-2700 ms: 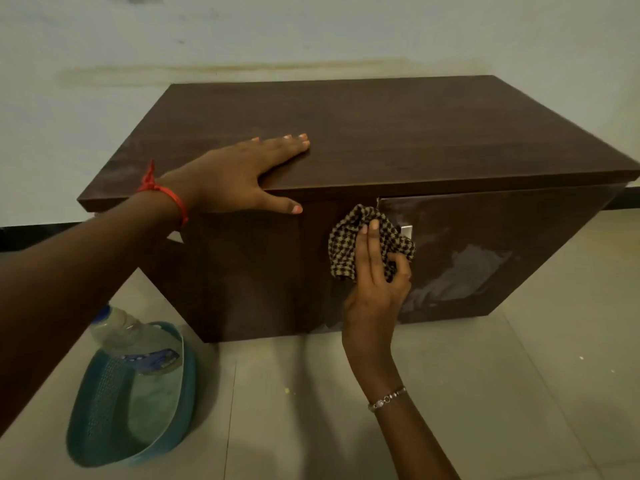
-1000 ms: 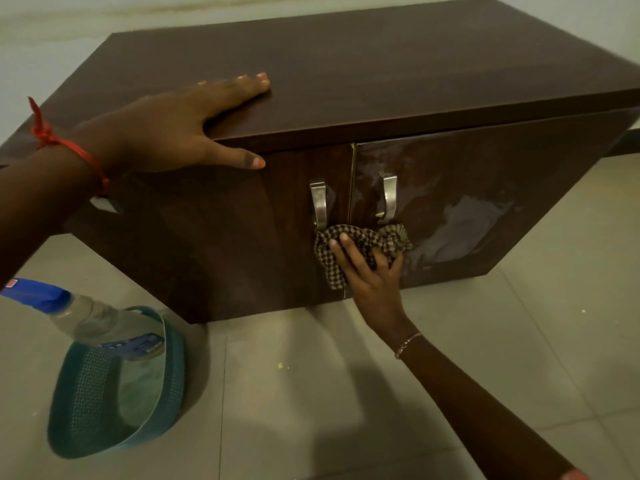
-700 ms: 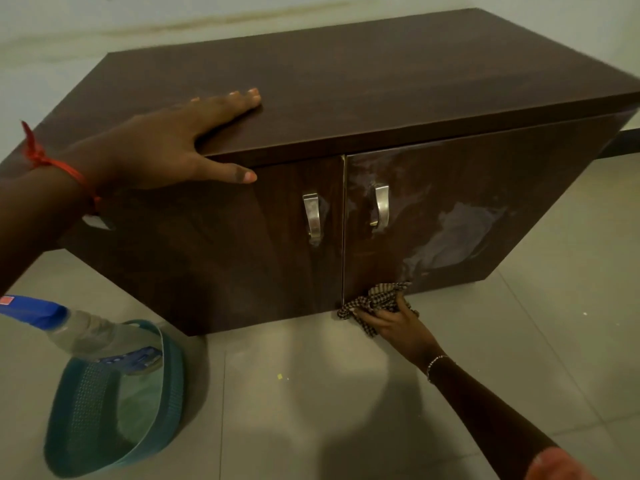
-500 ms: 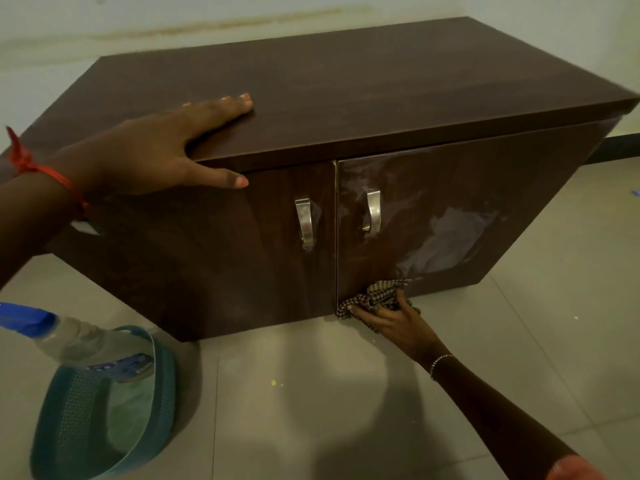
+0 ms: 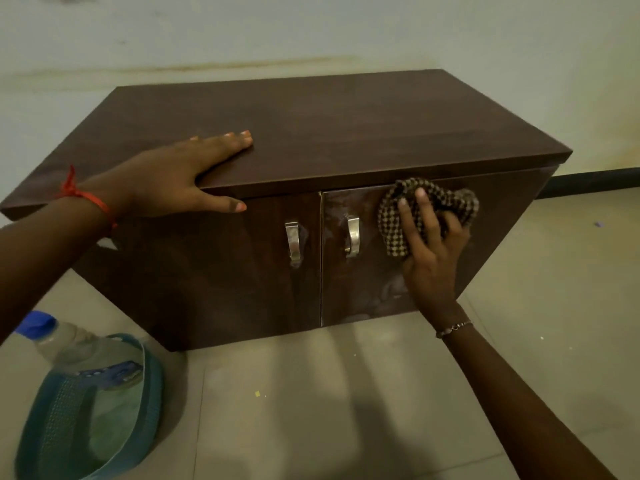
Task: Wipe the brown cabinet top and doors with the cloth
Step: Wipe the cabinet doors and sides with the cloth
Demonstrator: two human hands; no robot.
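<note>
A low dark brown wooden cabinet (image 5: pixel 346 126) stands on a pale tiled floor (image 5: pixel 311 410) against a light wall, both doors closed. The left hand (image 5: pixel 166 181) lies flat on the front left part of its top, fingers straight and together, thumb hooked over the front edge, holding nothing; a red thread (image 5: pixel 86 197) circles that wrist. The right hand (image 5: pixel 433 247) presses a bunched black-and-beige checked cloth (image 5: pixel 394 223) against the upper part of the glossy right door (image 5: pixel 363 289), just under the top's edge and right of the right metal handle (image 5: pixel 352 236). Two fingers lie straight over the cloth and the others curl into its folds. A bead bracelet (image 5: pixel 453 328) sits on that wrist. At lower left, a clear bottle with a blue cap (image 5: pixel 62 341) leans in a teal mesh basket (image 5: pixel 149 386) on the floor.
</note>
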